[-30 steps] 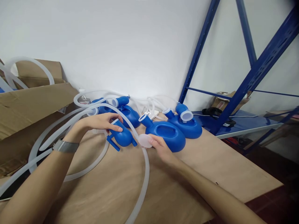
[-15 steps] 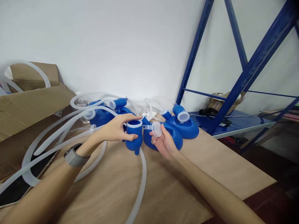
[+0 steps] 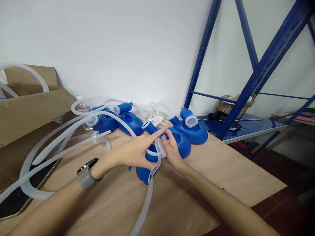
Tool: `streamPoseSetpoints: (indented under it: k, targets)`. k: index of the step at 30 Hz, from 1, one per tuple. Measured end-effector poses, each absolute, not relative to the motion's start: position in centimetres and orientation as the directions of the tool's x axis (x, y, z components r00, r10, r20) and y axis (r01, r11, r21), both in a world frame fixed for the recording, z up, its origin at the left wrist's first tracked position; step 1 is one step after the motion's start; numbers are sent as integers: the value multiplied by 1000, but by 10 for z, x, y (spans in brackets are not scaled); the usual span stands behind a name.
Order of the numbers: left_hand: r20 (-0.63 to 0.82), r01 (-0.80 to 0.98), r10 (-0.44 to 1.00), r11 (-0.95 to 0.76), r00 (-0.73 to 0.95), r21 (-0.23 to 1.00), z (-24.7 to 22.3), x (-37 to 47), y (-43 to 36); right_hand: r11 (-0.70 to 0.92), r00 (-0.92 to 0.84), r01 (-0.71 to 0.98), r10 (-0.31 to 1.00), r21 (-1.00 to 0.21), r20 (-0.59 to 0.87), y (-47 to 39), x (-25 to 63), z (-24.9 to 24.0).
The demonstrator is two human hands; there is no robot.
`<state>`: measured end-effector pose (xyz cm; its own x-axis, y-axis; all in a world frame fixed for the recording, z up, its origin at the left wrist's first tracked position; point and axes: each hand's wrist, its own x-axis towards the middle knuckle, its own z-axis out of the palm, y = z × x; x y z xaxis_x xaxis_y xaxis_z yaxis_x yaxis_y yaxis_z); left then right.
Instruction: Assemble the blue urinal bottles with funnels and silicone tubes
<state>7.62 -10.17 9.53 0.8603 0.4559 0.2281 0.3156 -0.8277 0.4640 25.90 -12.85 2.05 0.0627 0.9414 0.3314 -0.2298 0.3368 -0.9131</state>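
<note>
My left hand (image 3: pixel 137 149) is wrapped round a small blue cup-shaped piece (image 3: pixel 144 173) with a white rim. A clear cap (image 3: pixel 160 147) stands tilted at the mouth of that piece, and its strap hangs down in front. Pressed against the cap is my right hand (image 3: pixel 172 149), its fingers closed on it. The fingertips of both hands meet above the cap. A translucent hose (image 3: pixel 145 209) runs from below the blue piece toward the near edge. Right behind my hands lies a blue bottle (image 3: pixel 184 144) with an open neck.
Another blue bottle (image 3: pixel 200 132) lies at the right, and more blue bottles (image 3: pixel 131 124) at the left. Hoses loop over the left side beside a cardboard box (image 3: pixel 36 108). A blue metal rack (image 3: pixel 236 108) stands at the right. A dark flat object (image 3: pixel 17 200) lies at lower left.
The blue piece has moved down and tilted. My right hand has brought the cap from the right side to the mouth of the piece, and my hands have come together.
</note>
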Motion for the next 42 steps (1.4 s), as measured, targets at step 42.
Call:
streamPoseSetpoints:
  k: [42]
  targets:
    - [463, 169, 736, -603, 494, 779, 98, 65, -81, 214, -68, -368, 964, -905, 255, -137, 255, 9]
